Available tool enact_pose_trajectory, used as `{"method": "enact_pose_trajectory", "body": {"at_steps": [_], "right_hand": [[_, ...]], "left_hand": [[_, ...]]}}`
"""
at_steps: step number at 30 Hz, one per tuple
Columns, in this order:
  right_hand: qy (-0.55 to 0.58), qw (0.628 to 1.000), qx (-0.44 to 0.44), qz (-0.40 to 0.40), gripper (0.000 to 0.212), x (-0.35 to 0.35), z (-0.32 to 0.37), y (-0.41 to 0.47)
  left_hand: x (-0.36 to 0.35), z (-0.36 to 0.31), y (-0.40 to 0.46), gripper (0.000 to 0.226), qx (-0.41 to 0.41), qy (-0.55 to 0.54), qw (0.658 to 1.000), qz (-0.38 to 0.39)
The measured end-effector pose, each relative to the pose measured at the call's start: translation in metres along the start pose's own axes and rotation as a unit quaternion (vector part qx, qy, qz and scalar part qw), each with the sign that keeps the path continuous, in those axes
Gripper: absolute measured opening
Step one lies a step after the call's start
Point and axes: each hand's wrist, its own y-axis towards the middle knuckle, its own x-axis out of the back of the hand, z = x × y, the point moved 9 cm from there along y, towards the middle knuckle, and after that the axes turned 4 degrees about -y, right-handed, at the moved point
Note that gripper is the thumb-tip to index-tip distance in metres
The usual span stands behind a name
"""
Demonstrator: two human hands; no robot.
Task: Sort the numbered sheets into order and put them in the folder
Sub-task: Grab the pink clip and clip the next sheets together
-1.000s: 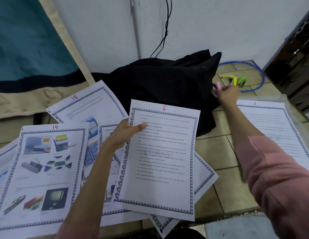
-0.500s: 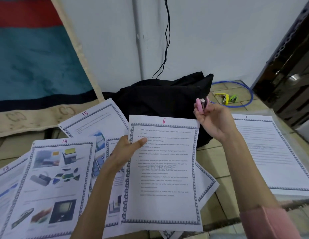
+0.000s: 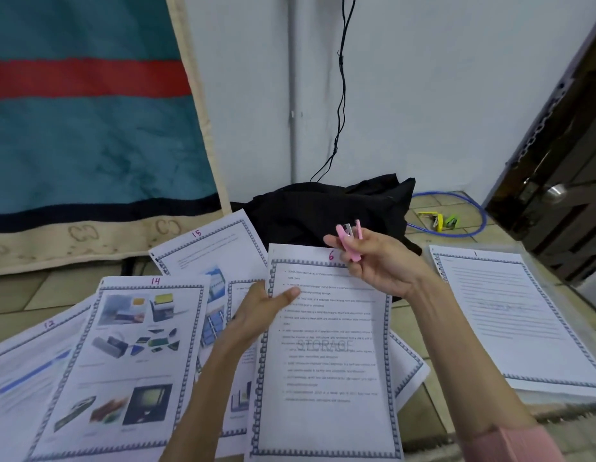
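Note:
My left hand (image 3: 261,311) pinches the left edge of sheet 6 (image 3: 326,361), a text page with a grey "STORAGE" watermark, held above the floor. My right hand (image 3: 379,265) grips a small pink stapler (image 3: 348,238) over the sheet's top right corner. Sheet 14 (image 3: 123,361), with pictures, lies to the left, sheet 15 (image 3: 216,255) behind it and sheet 13 (image 3: 26,361) at the far left. More sheets lie under sheet 6. Sheet 1 (image 3: 516,315) lies on the right inside a clear folder (image 3: 556,285).
A black cloth bag (image 3: 323,211) sits against the white wall. A blue cable loop (image 3: 469,221) with yellow and green clips (image 3: 438,220) lies on the tiled floor. A teal and red blanket (image 3: 90,128) hangs at left, a dark door (image 3: 563,168) at right.
My right hand drew back from the floor by the black bag with the pink stapler and brought it over the top of sheet 6. The view tilted upward.

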Motion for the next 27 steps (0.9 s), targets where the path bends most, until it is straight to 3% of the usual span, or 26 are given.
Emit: {"method": "enact_pose_trajectory", "body": {"at_steps": [3,5,7,11,15,18,21,25,27], "right_hand": [[-0.043,0.999,-0.006,0.002,0.026,-0.010,-0.001,0.000],[-0.030,0.999,-0.021,0.011,0.032,-0.013,-0.002,0.000],[-0.010,0.999,-0.037,0.018,0.036,-0.017,-0.002,-0.002],[-0.028,0.999,-0.034,0.018,0.017,-0.023,0.002,-0.005],[-0.040,0.998,-0.046,0.031,0.019,-0.032,0.004,-0.006],[-0.159,0.987,-0.001,0.023,0.016,-0.032,0.019,-0.004],[-0.393,0.917,0.062,0.015,0.033,-0.037,0.042,-0.005],[-0.713,0.692,0.113,-0.013,0.042,-0.042,0.063,0.002],[-0.762,0.643,0.077,0.017,0.043,-0.044,0.055,0.004]], "left_hand": [[-0.004,-0.003,-0.003,0.018,-0.004,0.001,1.000,0.010],[-0.007,-0.005,-0.004,0.010,-0.005,0.000,1.000,0.019],[-0.008,-0.008,-0.005,0.012,-0.009,-0.003,1.000,0.022],[-0.011,-0.009,-0.006,0.018,-0.008,0.008,0.999,0.035],[-0.012,-0.008,-0.005,0.014,-0.002,0.009,0.999,0.040],[-0.016,-0.010,-0.007,0.023,0.001,0.008,0.999,0.053],[-0.018,-0.014,-0.010,0.015,0.000,0.004,0.998,0.058],[-0.022,-0.017,-0.012,0.008,-0.001,0.008,0.998,0.067],[-0.024,-0.020,-0.013,0.009,-0.006,0.004,0.998,0.070]]}}
